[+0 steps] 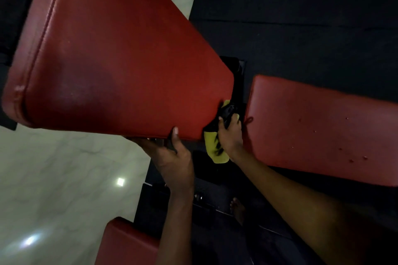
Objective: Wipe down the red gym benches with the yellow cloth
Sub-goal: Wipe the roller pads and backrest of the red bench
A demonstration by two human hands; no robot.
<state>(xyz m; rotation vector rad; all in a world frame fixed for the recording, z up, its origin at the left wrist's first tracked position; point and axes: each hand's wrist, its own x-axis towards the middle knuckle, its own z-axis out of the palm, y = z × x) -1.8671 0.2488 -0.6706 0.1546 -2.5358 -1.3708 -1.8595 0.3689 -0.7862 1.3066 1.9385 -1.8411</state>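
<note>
Yellow cloth [215, 148], crumpled with dark smudges, sits at the low narrow end of the big tapered red vinyl bench pad [118, 60], in the gap between it and the second red vinyl pad [323, 131] to the right. I see the right hand [230, 135] clenched around the cloth, fingers curled over the bunched top, loose tail hanging below the wrist. Left hand [176, 157] clamps the big pad's near edge: thumb on the top face, fingers hidden underneath. Big pad is tilted, wide end up-left. Right pad carries scattered droplets [351, 160]. Black metal frame [238, 84] shows in the gap behind the cloth. Third red pad [125, 243] bottom-left. Pale glossy tile floor [53, 178] on the left, dark matting [301, 17] on the right, a bare foot [238, 210] between the forearms.
</note>
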